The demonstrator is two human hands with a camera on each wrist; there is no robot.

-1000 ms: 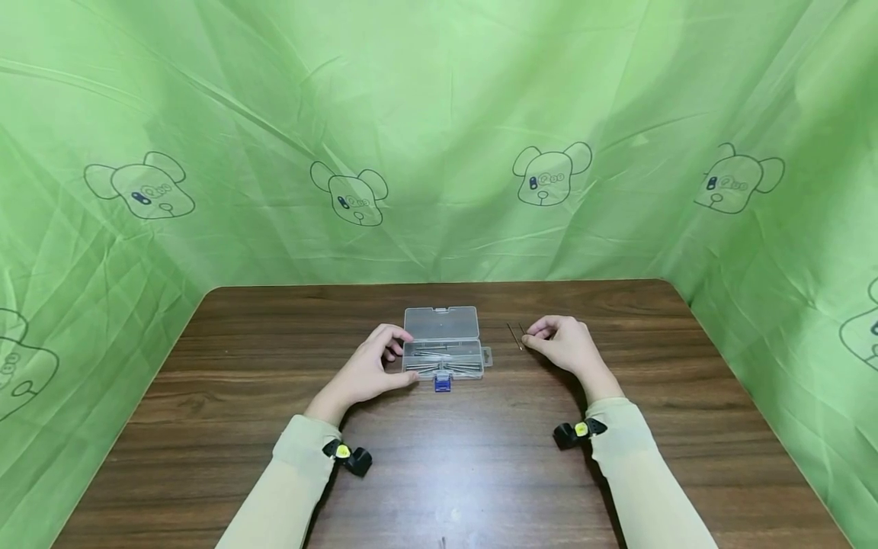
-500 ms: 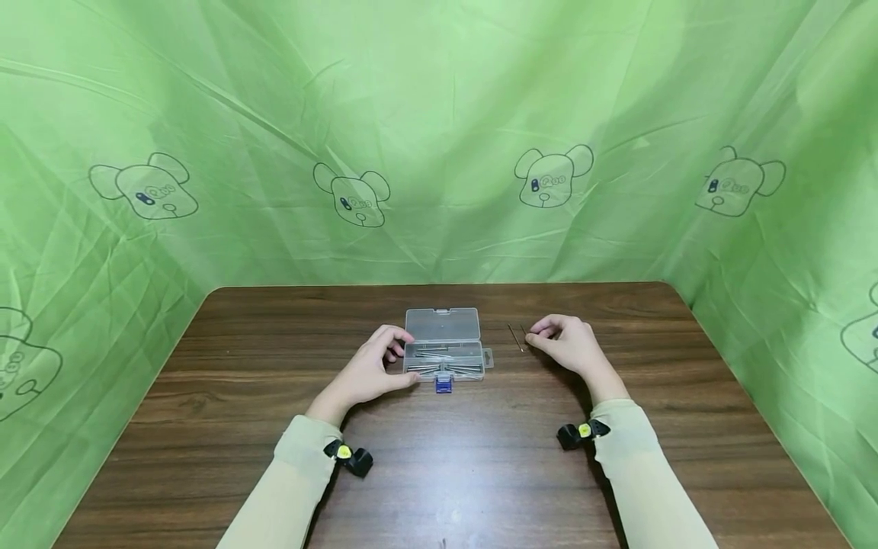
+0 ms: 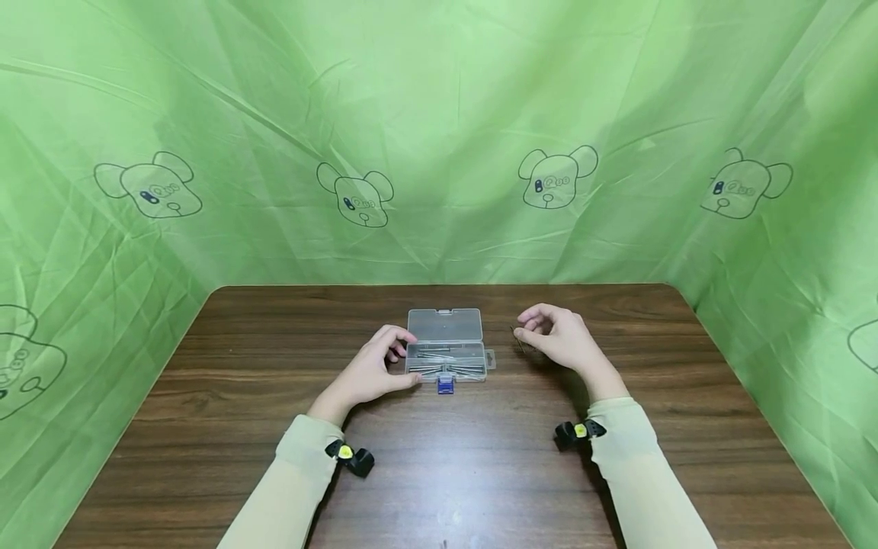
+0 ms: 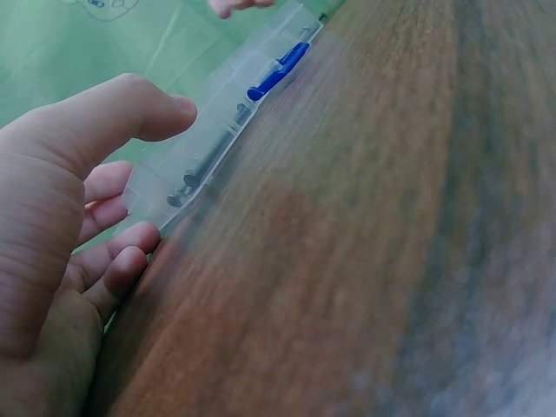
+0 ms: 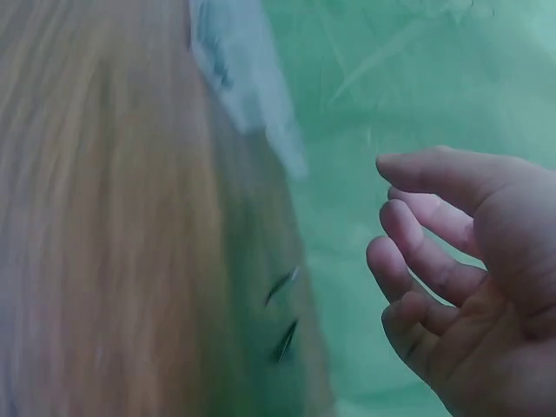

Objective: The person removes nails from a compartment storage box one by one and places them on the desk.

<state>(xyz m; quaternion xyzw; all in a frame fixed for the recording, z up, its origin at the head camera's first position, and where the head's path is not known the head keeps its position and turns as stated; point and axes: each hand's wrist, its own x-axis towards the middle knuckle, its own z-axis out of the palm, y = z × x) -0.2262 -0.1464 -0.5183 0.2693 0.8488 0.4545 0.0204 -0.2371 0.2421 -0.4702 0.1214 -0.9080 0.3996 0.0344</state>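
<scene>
A clear plastic box lies with its lid laid back, several metal nails in its compartments and a blue latch at the front. My left hand grips the box's left end, thumb at the front corner and fingers at the end wall. To the right of the box, my right hand hovers over the table, thumb apart from its bent fingers. Nothing sits between them in the right wrist view, where one loose nail and a second nail lie below the hand.
The brown wooden table carries the box in its far half. Green fabric printed with mouse-like heads rises behind the table and along both sides. A hanging tab sticks out from the box's right end.
My right hand has shifted slightly left over the loose nails, and its thumb and fingertips have spread apart. The left hand stays at the box.
</scene>
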